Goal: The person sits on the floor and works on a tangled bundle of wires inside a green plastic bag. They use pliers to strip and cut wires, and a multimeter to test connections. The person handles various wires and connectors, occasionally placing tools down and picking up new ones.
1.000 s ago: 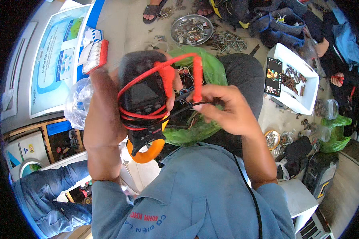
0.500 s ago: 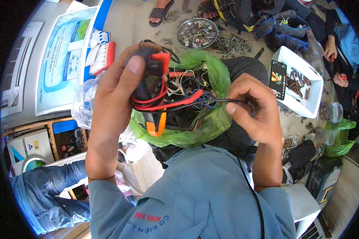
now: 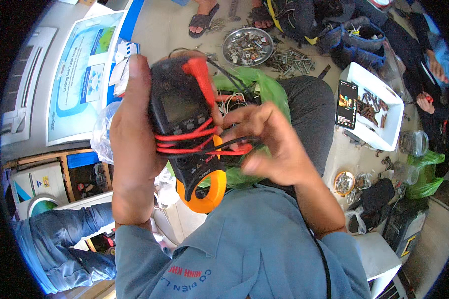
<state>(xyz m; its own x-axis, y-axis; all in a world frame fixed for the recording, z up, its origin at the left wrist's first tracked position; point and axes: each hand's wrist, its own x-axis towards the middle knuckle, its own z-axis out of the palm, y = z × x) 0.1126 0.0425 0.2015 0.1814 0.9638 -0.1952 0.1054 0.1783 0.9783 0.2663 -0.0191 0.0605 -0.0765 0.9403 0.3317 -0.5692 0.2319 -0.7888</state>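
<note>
My left hand (image 3: pixel 132 134) grips a black and orange clamp meter (image 3: pixel 177 97) with its screen up and orange jaw (image 3: pixel 202 194) toward my body. Red and black leads (image 3: pixel 184 137) are wound round it, and a red probe (image 3: pixel 199 74) lies along its top. My right hand (image 3: pixel 272 144), motion-blurred, is beside the meter's right side with thumb and fingers apart, close to the loose leads. Behind them a green plastic bag (image 3: pixel 269 87) of tangled wires sits by my dark-trousered leg (image 3: pixel 312 119).
A metal tray of small hardware (image 3: pixel 248 46) and loose screws (image 3: pixel 289 62) lie ahead. A phone (image 3: pixel 346 104) rests on a white box (image 3: pixel 391 127) of rusty parts at right. Co-workers' sandalled feet (image 3: pixel 202 17) and hands (image 3: pixel 424 102) show at the edges; jars (image 3: pixel 413 143) stand right.
The meter has turned screen-up again, its jaw swung toward my body. My right hand has moved left toward the meter and loosened from the black lead it pinched.
</note>
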